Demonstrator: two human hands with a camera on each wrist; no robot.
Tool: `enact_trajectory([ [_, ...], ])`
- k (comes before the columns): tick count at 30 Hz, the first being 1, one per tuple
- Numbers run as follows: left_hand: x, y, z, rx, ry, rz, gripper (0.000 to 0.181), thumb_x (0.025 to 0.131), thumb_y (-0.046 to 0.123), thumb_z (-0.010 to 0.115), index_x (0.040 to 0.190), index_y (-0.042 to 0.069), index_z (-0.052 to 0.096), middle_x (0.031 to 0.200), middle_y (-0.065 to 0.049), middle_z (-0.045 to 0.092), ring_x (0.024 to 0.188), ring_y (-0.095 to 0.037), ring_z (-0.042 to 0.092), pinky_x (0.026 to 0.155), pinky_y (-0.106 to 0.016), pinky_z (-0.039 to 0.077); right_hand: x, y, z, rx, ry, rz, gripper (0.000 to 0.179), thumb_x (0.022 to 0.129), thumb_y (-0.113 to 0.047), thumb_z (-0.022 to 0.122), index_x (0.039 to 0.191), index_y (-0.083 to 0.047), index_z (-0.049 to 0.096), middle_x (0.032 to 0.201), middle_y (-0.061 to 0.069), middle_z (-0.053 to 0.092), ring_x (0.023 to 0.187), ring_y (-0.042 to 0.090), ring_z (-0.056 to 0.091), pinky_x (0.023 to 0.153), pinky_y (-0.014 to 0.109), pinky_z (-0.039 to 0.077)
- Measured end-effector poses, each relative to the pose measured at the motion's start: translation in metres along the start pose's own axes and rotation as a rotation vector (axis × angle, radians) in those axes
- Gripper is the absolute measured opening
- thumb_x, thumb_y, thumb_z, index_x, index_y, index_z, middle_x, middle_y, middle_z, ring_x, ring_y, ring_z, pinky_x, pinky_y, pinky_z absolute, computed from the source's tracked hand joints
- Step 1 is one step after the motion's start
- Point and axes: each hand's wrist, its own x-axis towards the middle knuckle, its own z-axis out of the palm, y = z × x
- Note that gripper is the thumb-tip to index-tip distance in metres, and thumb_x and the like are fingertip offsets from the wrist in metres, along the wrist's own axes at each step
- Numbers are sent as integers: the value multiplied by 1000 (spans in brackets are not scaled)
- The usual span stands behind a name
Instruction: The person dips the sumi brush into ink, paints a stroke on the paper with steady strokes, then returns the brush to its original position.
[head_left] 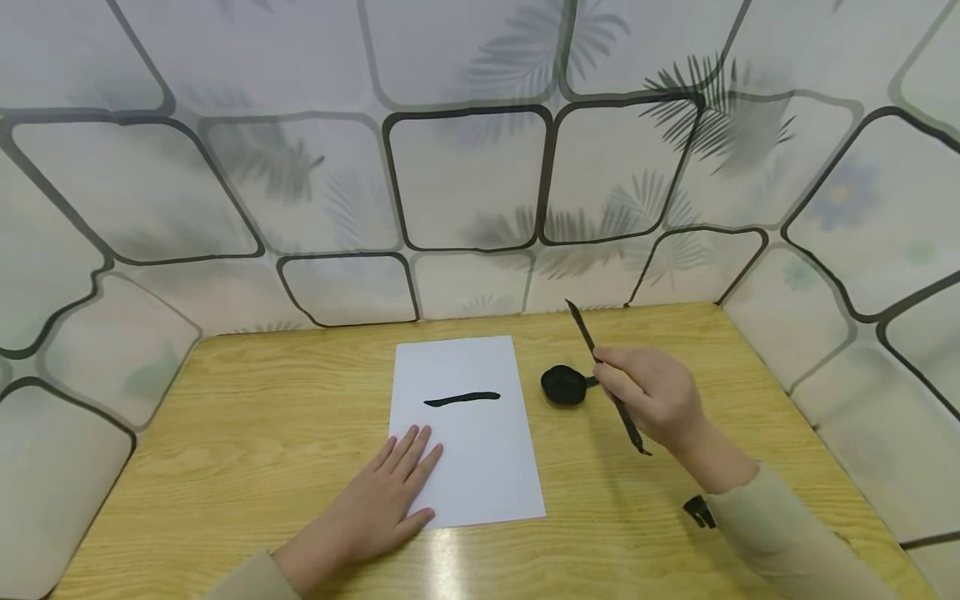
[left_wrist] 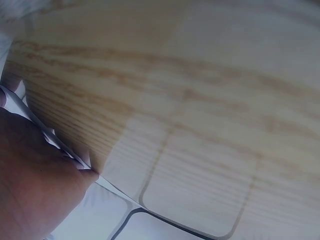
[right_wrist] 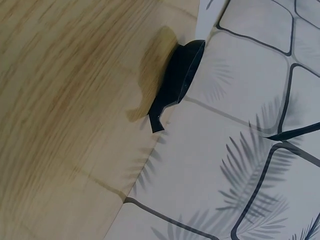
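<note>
A white sheet of paper (head_left: pixel 480 467) lies on the wooden table, with one thick black stroke (head_left: pixel 462 399) across it. My left hand (head_left: pixel 390 500) rests flat on the sheet's lower left part, fingers straight and slightly spread; the left wrist view shows part of this hand (left_wrist: pixel 40 180) at the paper's edge. To the right of the sheet, my right hand (head_left: pixel 651 392) pinches a slim dark brush (head_left: pixel 628 423) above the table, tilted, its narrow end pointing down right. Beside that hand sits a small black dish (head_left: pixel 563 385) with a short handle, also in the right wrist view (right_wrist: pixel 180 72).
A small black object (head_left: pixel 699 511), perhaps a clip, lies by my right sleeve (head_left: pixel 780 525). The wooden table (head_left: pixel 262 425) meets a patterned pale wall covering (head_left: pixel 472 179) at its back and sides.
</note>
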Motion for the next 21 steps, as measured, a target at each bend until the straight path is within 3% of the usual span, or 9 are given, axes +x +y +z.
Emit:
enact_trajectory([
  [8,1,0,2,15,8,7,74,109,51,48,166,5,34,175,-23,25,163,-41,25,130,-57,29,-5,2,-6,-9,-54,-171,23,103,12,57,90,2,74,90,22,79,64,31,72,50,40,57],
  [21,1,-1,3,24,4,4,75,109,52,48,166,6,33,175,-22,25,163,-40,25,130,-56,29,-21,8,-12,1,-116,-256,24,104,12,55,92,4,74,90,22,79,68,30,75,52,37,59],
])
